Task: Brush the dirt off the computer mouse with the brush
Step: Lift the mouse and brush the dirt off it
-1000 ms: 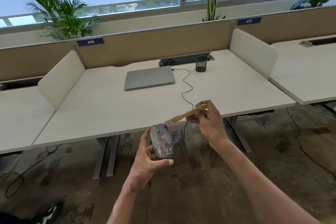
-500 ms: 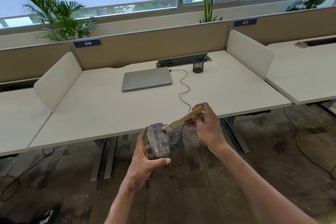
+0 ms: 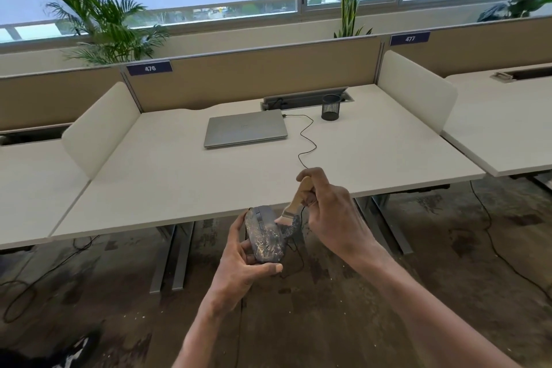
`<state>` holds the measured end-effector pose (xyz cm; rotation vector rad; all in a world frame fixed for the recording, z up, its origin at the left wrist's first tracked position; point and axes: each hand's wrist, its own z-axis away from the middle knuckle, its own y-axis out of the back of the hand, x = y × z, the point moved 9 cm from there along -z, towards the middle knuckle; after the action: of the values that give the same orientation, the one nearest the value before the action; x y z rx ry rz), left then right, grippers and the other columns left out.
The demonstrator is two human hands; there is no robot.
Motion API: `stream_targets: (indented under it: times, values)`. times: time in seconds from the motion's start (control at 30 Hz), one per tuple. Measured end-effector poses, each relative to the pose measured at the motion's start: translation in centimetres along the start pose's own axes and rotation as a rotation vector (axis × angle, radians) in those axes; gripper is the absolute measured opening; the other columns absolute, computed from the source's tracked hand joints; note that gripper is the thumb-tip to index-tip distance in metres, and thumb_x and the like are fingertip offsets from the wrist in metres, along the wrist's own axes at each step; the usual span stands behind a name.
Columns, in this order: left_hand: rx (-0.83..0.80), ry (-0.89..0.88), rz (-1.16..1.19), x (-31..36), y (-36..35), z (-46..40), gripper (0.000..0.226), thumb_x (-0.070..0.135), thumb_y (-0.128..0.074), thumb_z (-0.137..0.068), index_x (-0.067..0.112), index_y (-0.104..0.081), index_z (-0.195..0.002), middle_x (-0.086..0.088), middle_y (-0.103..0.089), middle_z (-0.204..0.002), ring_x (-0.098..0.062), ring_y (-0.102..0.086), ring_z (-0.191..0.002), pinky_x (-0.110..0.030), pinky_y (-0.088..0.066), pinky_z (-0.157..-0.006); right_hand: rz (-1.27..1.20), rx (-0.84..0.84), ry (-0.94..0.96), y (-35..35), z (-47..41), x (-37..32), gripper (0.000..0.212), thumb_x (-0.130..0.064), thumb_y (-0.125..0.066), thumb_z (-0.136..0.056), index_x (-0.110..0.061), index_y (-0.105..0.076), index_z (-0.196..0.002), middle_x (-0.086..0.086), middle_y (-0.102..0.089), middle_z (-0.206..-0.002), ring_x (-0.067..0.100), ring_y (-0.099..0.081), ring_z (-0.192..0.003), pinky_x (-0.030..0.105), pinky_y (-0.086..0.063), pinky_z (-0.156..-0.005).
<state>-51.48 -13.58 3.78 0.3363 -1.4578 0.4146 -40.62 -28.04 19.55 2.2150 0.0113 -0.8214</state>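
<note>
A dark grey wired computer mouse [image 3: 266,236], speckled with pale dirt, is held in the air just in front of the desk's near edge by my left hand [image 3: 242,263], fingers wrapped around its left side and thumb under its rear. My right hand [image 3: 331,218] grips the wooden handle of a small brush [image 3: 294,203]. The handle now stands steeply, and the bristles touch the mouse's upper right side. The mouse's black cable [image 3: 307,140] runs back across the desk to the laptop.
On the white desk [image 3: 179,182] lie a closed silver laptop [image 3: 245,131] and a black mesh pen cup [image 3: 331,107]. Side dividers stand left and right, with neighbouring desks beyond. Desk legs and loose cables are on the dark floor below.
The brush handle has swung from nearly level to steep, and its bristles have come down onto the mouse's right side. My left hand still holds the mouse in the same grip.
</note>
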Motion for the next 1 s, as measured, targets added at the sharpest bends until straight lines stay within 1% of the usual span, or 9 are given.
stream_targets:
  times: [0.1,0.2,0.33,0.4,0.53,0.67,0.8,0.93,1.0]
  values:
    - [-0.003,0.0,-0.023,-0.1,0.0,0.0,0.127,0.005,-0.098,-0.058,0.043,-0.026,-0.154,-0.016,-0.068,-0.129,-0.032,-0.073,-0.114,-0.043,-0.061,-0.094,-0.004,-0.005,0.053,-0.1,-0.6,-0.9,0.039,0.008,-0.059,-0.09,-0.01,-0.047,-0.123,-0.001,-0.065,-0.088,0.014,-0.067,-0.075,0.015,-0.052,-0.065]
    - [-0.007,-0.002,-0.026,0.0,-0.1,-0.2,0.126,0.01,-0.1,-0.056,0.05,-0.027,-0.151,-0.016,-0.068,-0.13,-0.033,-0.073,-0.114,-0.05,-0.06,-0.095,0.032,-0.051,0.145,-1.0,-1.1,-2.6,0.034,0.005,-0.06,-0.093,-0.009,-0.047,-0.12,-0.005,-0.06,-0.085,0.01,-0.06,-0.069,0.009,-0.043,-0.06]
    - [-0.002,0.005,-0.022,0.0,-0.1,-0.1,0.128,0.01,-0.099,-0.054,0.046,-0.026,-0.152,-0.016,-0.071,-0.127,-0.032,-0.075,-0.109,-0.052,-0.06,-0.096,0.086,-0.139,0.172,-2.1,-0.3,-3.2,0.04,0.007,-0.058,-0.091,-0.019,-0.041,-0.116,-0.003,-0.055,-0.078,0.011,-0.048,-0.06,0.012,-0.036,-0.051]
    - [-0.004,0.013,-0.011,0.0,-0.2,0.1,0.129,0.008,-0.098,-0.055,0.042,-0.024,-0.155,-0.014,-0.071,-0.126,-0.031,-0.075,-0.109,-0.051,-0.059,-0.097,0.089,-0.146,0.183,-2.0,-0.3,-3.4,0.038,0.008,-0.06,-0.09,-0.016,-0.043,-0.114,-0.004,-0.052,-0.076,0.005,-0.043,-0.057,0.01,-0.035,-0.05]
    - [0.001,0.014,-0.01,0.2,-0.2,0.0,0.129,0.011,-0.098,-0.054,0.04,-0.023,-0.155,-0.009,-0.071,-0.127,-0.027,-0.075,-0.111,-0.05,-0.059,-0.099,0.064,-0.134,0.217,-1.8,-1.1,-4.0,0.033,0.008,-0.064,-0.088,-0.008,-0.049,-0.113,-0.011,-0.044,-0.078,-0.012,-0.042,-0.055,0.004,-0.037,-0.054]
    - [0.014,0.029,-0.012,0.1,0.1,-0.1,0.128,0.0,-0.094,-0.059,0.037,-0.022,-0.157,-0.009,-0.072,-0.124,-0.028,-0.077,-0.106,-0.049,-0.06,-0.096,0.127,-0.203,0.23,-2.8,-0.4,-4.2,0.035,0.005,-0.057,-0.092,-0.019,-0.041,-0.112,-0.009,-0.044,-0.076,-0.004,-0.036,-0.054,0.012,-0.031,-0.046]
    - [0.011,0.037,-0.035,-0.2,0.1,0.1,0.128,0.007,-0.096,-0.058,0.04,-0.022,-0.156,-0.011,-0.067,-0.128,-0.026,-0.076,-0.108,-0.053,-0.058,-0.1,0.125,-0.22,0.219,-3.0,-0.1,-3.7,0.032,0.004,-0.055,-0.094,-0.02,-0.042,-0.111,-0.006,-0.048,-0.075,0.006,-0.04,-0.057,0.014,-0.033,-0.048]
    - [0.013,0.035,-0.021,0.0,0.0,-0.2,0.123,-0.005,-0.093,-0.064,0.043,-0.024,-0.153,-0.011,-0.069,-0.127,-0.028,-0.076,-0.106,-0.046,-0.061,-0.096,0.108,-0.2,0.224,-2.7,-0.9,-3.7,0.035,0.004,-0.057,-0.093,-0.02,-0.042,-0.112,-0.005,-0.052,-0.079,0.007,-0.044,-0.06,0.013,-0.033,-0.052]
    - [0.01,0.034,-0.024,0.1,-0.2,-0.4,0.121,-0.007,-0.092,-0.066,0.046,-0.024,-0.151,-0.01,-0.07,-0.127,-0.028,-0.076,-0.106,-0.045,-0.061,-0.095,0.117,-0.211,0.234,-3.0,-0.7,-3.8,0.035,0.004,-0.056,-0.093,-0.022,-0.041,-0.112,-0.004,-0.052,-0.079,0.012,-0.047,-0.061,0.017,-0.036,-0.052]
